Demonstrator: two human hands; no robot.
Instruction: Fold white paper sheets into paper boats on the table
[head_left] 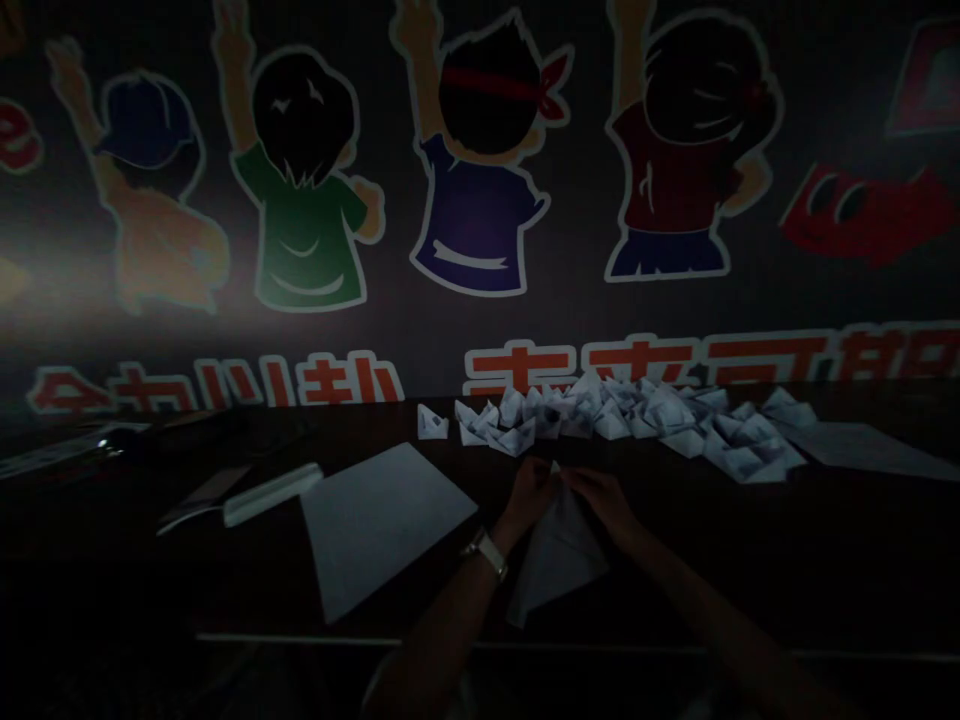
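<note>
Between my hands, near the table's front edge, lies a folded sheet of paper (561,550), roughly a triangle with its tip pointing away from me. My left hand (534,488), with a watch (487,553) on its wrist, pinches the left side of that tip. On the tip's right side my right hand (602,495) grips the paper too. Dim light hides the exact finger positions. Just beyond my hands sit many folded paper boats (611,410), crowded in a long heap.
A large white paper sheet (386,525) lies left of my hands. Farther left are a white strip-like object (274,494) and a flat thin item (214,487). Another sheet (874,447) lies at the right, beside the boats. Behind the dark table stands a wall (405,335) with painted cartoon figures.
</note>
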